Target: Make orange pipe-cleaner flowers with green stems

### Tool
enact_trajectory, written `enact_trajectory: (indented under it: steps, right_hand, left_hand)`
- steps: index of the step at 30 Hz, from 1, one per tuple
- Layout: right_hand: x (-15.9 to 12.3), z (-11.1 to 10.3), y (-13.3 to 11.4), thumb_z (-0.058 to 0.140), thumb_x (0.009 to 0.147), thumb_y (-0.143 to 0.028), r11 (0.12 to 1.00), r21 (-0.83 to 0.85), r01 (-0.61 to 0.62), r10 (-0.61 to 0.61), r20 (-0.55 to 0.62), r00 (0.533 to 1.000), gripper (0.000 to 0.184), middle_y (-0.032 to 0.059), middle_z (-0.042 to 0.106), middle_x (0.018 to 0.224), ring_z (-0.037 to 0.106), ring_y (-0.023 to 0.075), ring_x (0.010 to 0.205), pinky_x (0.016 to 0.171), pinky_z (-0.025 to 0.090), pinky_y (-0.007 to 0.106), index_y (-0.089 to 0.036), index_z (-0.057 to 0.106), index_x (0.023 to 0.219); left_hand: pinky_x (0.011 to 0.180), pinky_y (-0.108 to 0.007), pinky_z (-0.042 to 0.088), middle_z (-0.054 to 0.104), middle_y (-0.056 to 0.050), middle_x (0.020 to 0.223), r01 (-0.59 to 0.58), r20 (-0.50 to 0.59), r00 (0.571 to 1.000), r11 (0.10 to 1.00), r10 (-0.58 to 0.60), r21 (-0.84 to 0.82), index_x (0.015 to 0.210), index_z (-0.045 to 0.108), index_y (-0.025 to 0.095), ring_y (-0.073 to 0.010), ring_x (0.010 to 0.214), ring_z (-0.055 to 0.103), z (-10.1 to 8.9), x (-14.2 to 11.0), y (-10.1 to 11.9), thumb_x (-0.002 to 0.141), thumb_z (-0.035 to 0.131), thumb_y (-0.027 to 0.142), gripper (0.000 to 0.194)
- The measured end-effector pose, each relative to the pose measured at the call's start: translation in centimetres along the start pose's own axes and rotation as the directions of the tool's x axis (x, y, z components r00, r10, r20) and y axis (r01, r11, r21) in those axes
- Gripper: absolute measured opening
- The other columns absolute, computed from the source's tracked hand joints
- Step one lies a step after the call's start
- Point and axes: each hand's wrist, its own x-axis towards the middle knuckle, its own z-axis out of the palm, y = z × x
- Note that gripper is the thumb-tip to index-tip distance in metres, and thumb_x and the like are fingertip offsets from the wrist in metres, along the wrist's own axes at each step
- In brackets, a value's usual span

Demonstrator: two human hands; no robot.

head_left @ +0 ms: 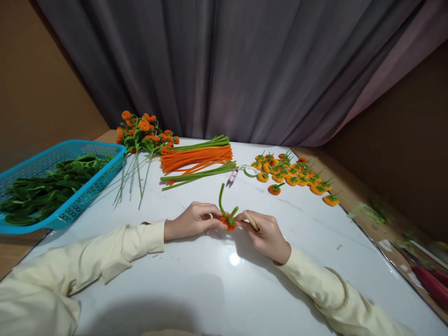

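Over the middle of the white table, my left hand pinches a small orange pipe-cleaner flower by its left side. Two green pipe-cleaner ends rise from it, one long and curved, one short. My right hand is closed at the flower's right side, its fingertips touching or very near it. A tan stick-like piece lies in the right hand's grip; its full shape is hidden by the fingers. Beyond the hands lie pink-handled thread snips and a roll of green tape.
A blue basket of green leaves stands at left. Behind lie orange flowers on stems, orange pipe cleaners and green pipe cleaners. Several orange-yellow flower heads spread at back right. Red-handled pliers lie beyond the right edge.
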Motion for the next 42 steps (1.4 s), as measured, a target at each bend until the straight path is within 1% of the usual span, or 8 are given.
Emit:
enact_trajectory:
  steps: [6,14,20,23,27,33,36,42]
  right_hand:
    - [0.0,-0.1,0.1,0.043,0.088,-0.013,1.000,-0.016,-0.001,0.001,-0.011,1.000,0.017,0.0036,0.063,0.067,0.056,0.0110,0.054,0.052,0.042,0.020,-0.017,0.057,0.079]
    - [-0.2,-0.1,-0.1,0.041,0.089,-0.013,0.999,-0.016,0.039,-0.039,0.012,0.999,0.018,0.0019,0.062,0.066,0.055,0.0103,0.054,0.051,0.041,0.019,-0.018,0.056,0.081]
    - [-0.4,0.1,0.2,0.040,0.088,-0.012,0.992,-0.099,0.074,-0.076,-0.020,0.997,0.018,0.0025,0.064,0.069,0.057,0.0109,0.055,0.050,0.041,0.020,-0.019,0.057,0.085]
    - [-0.4,0.0,0.4,0.040,0.087,-0.009,0.990,-0.116,0.085,-0.092,-0.055,0.994,0.019,0.0034,0.065,0.072,0.059,0.0118,0.059,0.052,0.043,0.020,-0.018,0.057,0.086]
    - [-0.3,-0.4,0.4,0.042,0.087,-0.008,0.989,-0.133,0.058,-0.072,-0.101,0.992,0.018,0.0030,0.064,0.070,0.059,0.0116,0.057,0.053,0.044,0.020,-0.018,0.057,0.084]
    - [-0.3,-0.3,0.2,0.042,0.087,-0.007,0.992,-0.093,0.081,-0.092,-0.109,0.990,0.019,0.0034,0.066,0.073,0.061,0.0118,0.062,0.055,0.045,0.020,-0.018,0.057,0.086]
    - [-0.3,0.0,0.0,0.041,0.087,-0.007,0.990,-0.100,0.099,-0.111,-0.123,0.986,0.019,0.0032,0.066,0.074,0.061,0.0114,0.062,0.053,0.043,0.020,-0.018,0.057,0.087]
    - [-0.3,0.3,-0.1,0.043,0.088,-0.010,0.991,-0.087,0.102,-0.113,-0.126,0.986,0.016,0.0045,0.066,0.077,0.061,0.0120,0.064,0.052,0.042,0.020,-0.018,0.058,0.091]
  left_hand:
    - [0.054,-0.018,0.049,0.068,-0.007,0.080,0.003,0.026,1.000,1.000,-0.003,-0.023,0.089,0.067,0.012,-0.0110,0.062,0.059,-0.1,-0.2,-0.1,0.077,0.064,0.027,0.019]
    - [0.051,-0.017,0.045,0.069,-0.005,0.075,0.018,0.016,1.000,0.999,-0.018,-0.038,0.082,0.069,0.013,-0.0088,0.055,0.056,-0.2,-0.1,-0.1,0.076,0.065,0.026,0.015]
    - [0.046,-0.020,0.046,0.070,-0.006,0.077,0.240,0.041,0.971,0.947,-0.236,-0.216,0.088,0.070,0.012,-0.0077,0.047,0.052,0.2,0.0,-0.3,0.074,0.066,0.033,0.025]
    - [0.045,-0.021,0.047,0.069,-0.006,0.076,0.313,0.056,0.948,0.888,-0.313,-0.337,0.096,0.069,0.011,-0.0079,0.046,0.053,0.2,0.1,-0.4,0.074,0.067,0.039,0.035]
    - [0.040,-0.018,0.040,0.063,-0.003,0.066,0.379,0.145,0.923,0.773,-0.357,-0.509,0.085,0.066,0.009,-0.0059,0.039,0.052,0.0,0.4,-0.5,0.078,0.063,0.043,0.034]
    - [0.043,-0.012,0.038,0.056,0.001,0.065,0.502,0.302,0.847,0.470,-0.438,-0.726,0.085,0.063,0.010,-0.0036,0.051,0.050,0.2,0.6,-0.1,0.070,0.075,0.028,0.026]
    - [0.045,-0.012,0.036,0.055,0.000,0.069,0.524,0.347,0.828,0.389,-0.441,-0.757,0.086,0.063,0.010,-0.0040,0.057,0.049,0.5,0.4,0.2,0.066,0.078,0.023,0.028]
    - [0.051,-0.016,0.039,0.055,-0.001,0.081,0.467,0.266,0.872,0.535,-0.411,-0.704,0.093,0.062,0.012,-0.0038,0.057,0.044,0.8,0.2,0.7,0.073,0.071,0.026,0.025]
